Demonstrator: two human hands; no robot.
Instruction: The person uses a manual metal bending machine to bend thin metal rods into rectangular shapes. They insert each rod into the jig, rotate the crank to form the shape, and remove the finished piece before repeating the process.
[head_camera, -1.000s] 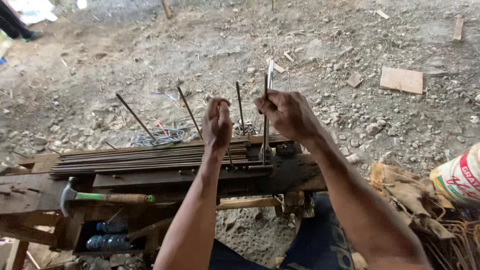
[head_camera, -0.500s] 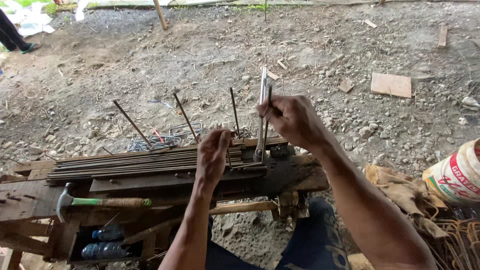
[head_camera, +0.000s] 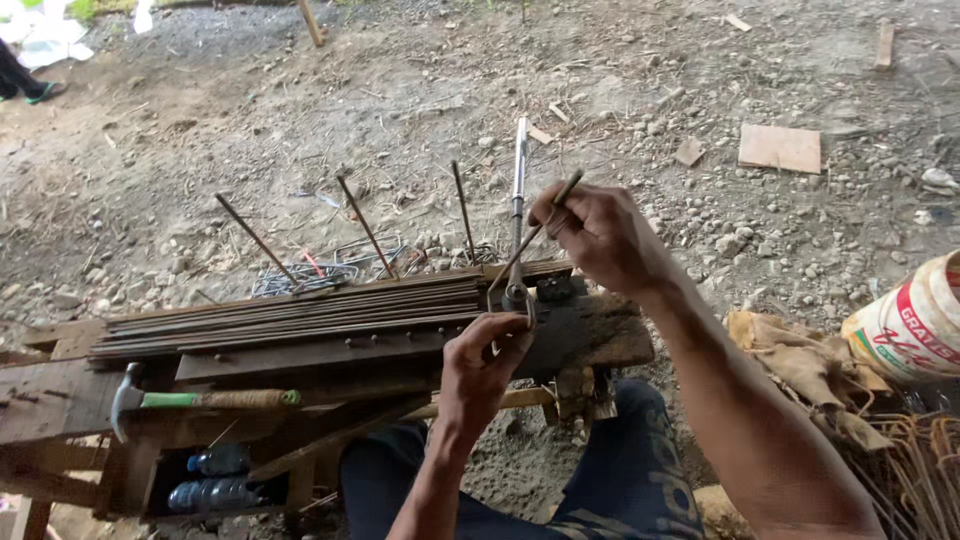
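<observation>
I sit at a rough wooden bench (head_camera: 600, 335) that carries a bundle of thin steel rods (head_camera: 290, 315) lying lengthwise. My right hand (head_camera: 600, 235) grips the bent end of one thin rod (head_camera: 530, 240) that slants up from the bench's jig. My left hand (head_camera: 483, 365) pinches that rod's lower part at the jig, next to the foot of a long metal bending lever (head_camera: 518, 200) standing nearly upright. Three rod ends (head_camera: 365, 225) stick up at a slant behind the bundle.
A hammer with a green handle (head_camera: 200, 400) lies on the bench's front ledge. Plastic bottles (head_camera: 215, 480) sit beneath it. A white bucket (head_camera: 910, 320), sacking and bent rusty wire (head_camera: 920, 470) are at the right. Gravel ground with wood scraps (head_camera: 780, 148) lies beyond.
My left hand has dropped from the top of the bundle down to the jig at the front edge. My right hand has shifted from the lever to the rod's bent end.
</observation>
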